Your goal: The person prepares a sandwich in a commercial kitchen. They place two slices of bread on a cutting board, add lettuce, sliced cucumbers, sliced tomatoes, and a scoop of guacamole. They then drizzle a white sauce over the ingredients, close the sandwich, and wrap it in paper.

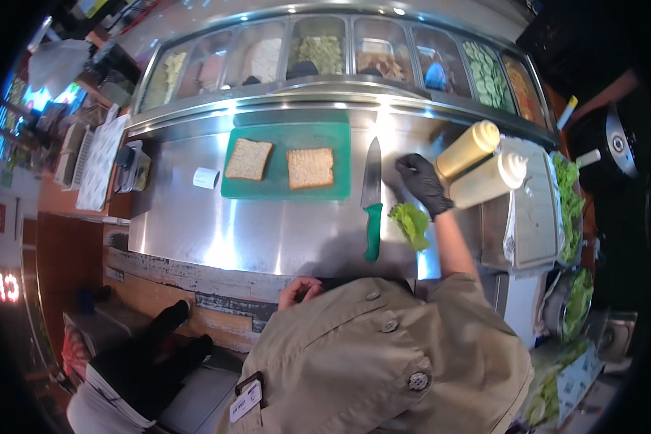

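Note:
My right hand (424, 182), in a black glove, is over the steel counter beside two squeeze bottles. Its fingers are curled, and I cannot tell whether anything is inside them. One bottle holds yellow sauce (466, 149); the other has paler sauce (488, 180). Below the wrist is a green lettuce leaf (412, 225). Left of that hand lies a chef's knife (372, 200) with a green handle, blade pointing away. Two bread slices rest apart on a green cutting board (282, 130): one left (248, 159), one right (310, 168). My bare left hand (301, 292), partly hidden, is at the counter's front edge.
Steel food pans (320, 51) line the back, one with sliced cucumbers (487, 76). Left of the board is a paper slip (205, 178). A lidded plastic container (134, 165) stands further left. Lettuce trays (567, 206) are on the right. A person in dark trousers (163, 352) is lower left.

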`<state>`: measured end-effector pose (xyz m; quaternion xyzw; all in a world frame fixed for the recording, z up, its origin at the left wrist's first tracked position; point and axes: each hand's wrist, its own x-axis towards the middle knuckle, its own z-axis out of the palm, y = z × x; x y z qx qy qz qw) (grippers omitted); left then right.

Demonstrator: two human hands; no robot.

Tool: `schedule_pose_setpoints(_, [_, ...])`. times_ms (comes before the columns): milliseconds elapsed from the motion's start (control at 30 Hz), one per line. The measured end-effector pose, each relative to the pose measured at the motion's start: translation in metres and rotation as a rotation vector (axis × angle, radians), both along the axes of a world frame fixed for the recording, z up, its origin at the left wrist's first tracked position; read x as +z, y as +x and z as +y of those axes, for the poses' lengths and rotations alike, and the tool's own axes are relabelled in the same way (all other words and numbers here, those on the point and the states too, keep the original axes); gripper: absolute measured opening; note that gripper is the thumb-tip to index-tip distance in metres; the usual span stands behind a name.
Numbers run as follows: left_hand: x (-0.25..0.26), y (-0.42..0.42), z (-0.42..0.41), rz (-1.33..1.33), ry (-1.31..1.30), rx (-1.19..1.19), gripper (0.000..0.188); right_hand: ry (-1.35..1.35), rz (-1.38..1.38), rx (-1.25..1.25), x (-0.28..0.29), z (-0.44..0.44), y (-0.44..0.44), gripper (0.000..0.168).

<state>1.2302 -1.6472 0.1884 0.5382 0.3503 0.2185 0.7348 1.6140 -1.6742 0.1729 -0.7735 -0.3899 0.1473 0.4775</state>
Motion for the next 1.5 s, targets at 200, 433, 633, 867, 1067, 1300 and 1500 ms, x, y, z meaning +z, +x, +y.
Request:
schedule_pose_setpoints(200, [0.015,-0.007,0.069,0.146,0.059,-0.109,0.007,-0.345,-0.106,-0.235,0.013,-0.083,-0.019,0.022])
schedule_pose_setpoints(433, [0.030,0.025,0.113,0.062,0.237,-0.305,0.007,-0.559,0.048,-0.240,-0.021,-0.091,-0.060,0.037])
schedule_pose_setpoints(633, [0.017,0.018,0.128,0.074,0.187,-0.311,0.007,-0.106,0.381,-0.342,-0.024,-0.052,-0.056,0.031])
schedule_pose_setpoints(867, [0.022,-0.002,0.147,0.085,0.223,-0.164,0.007,0.217,1.018,0.170,0.033,0.092,-0.072,0.041])
schedule_pose_setpoints(1067, [0.019,-0.024,0.154,0.092,0.249,-0.031,0.008,0.026,0.139,0.042,0.014,0.171,-0.106,0.059])
schedule_pose_setpoints(1300, [-0.024,-0.094,0.158,0.264,0.409,0.282,0.009,0.135,-0.003,0.336,-0.022,0.128,-0.140,0.039])
schedule_pose_setpoints(1500, [-0.058,-0.156,0.173,0.153,0.333,0.829,0.007,0.040,-0.053,0.083,-0.021,0.121,-0.145,0.021])
